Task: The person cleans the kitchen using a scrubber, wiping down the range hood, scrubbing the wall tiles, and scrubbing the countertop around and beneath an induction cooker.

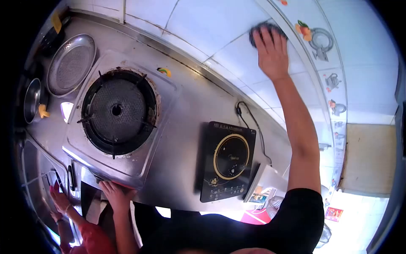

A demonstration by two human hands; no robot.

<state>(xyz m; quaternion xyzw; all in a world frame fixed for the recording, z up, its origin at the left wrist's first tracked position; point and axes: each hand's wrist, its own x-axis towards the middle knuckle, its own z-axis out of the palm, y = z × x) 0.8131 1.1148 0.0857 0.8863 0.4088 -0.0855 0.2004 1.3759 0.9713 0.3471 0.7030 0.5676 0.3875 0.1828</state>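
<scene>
With my right arm stretched up to the tiled wall, my right hand (272, 53) presses a dark scouring pad (255, 37) flat against a white tile. The fingers cover most of the pad, so only its edges show. My left hand (115, 194) lies at the front edge of the gas stove (146, 171), fingers extended and apart, holding nothing that I can see. A black round burner (116, 111) with pot supports sits in the middle of this stove.
A black induction cooker (230, 163) with a cord stands on the steel counter (177, 139). Farther left are a round metal tray (72, 63) and a pan (33, 100). Beside me, a person in a red sleeve (91, 237) has their hands at the sink (36, 169).
</scene>
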